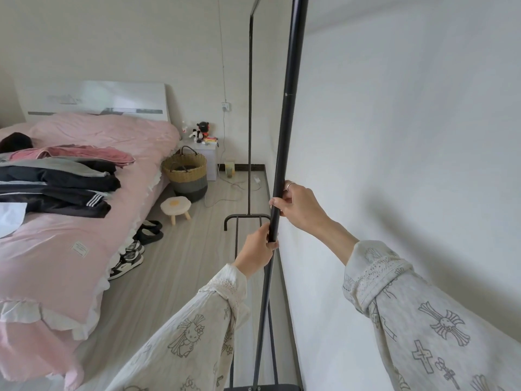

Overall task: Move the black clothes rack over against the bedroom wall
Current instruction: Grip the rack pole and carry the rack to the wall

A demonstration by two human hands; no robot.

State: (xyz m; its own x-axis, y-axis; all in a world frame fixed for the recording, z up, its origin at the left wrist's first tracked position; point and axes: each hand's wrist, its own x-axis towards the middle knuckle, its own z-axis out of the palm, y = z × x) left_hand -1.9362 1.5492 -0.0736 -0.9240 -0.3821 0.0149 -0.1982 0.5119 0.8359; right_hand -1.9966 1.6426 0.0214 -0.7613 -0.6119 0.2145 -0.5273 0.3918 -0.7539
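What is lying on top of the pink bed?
A stack of folded clothes, dark, grey and pink, lies on the bed; a white sheet sits at the left edge. Anything under them is hidden.

A home bedroom. A bed (84,176) with pink bedding and a white headboard (95,101) stands along the left, folded clothes (56,179) piled on it. Shoes (127,262) and slippers (150,231) line the wood-look floor (180,263) beside it, near a small stool (175,208). A woven basket (186,172) sits by a white nightstand (207,156) that carries plush toys (201,130). A wall socket (225,106) has a cord hanging down plain white walls (394,122). A black clothes rack (284,153) stands close beside the right wall.
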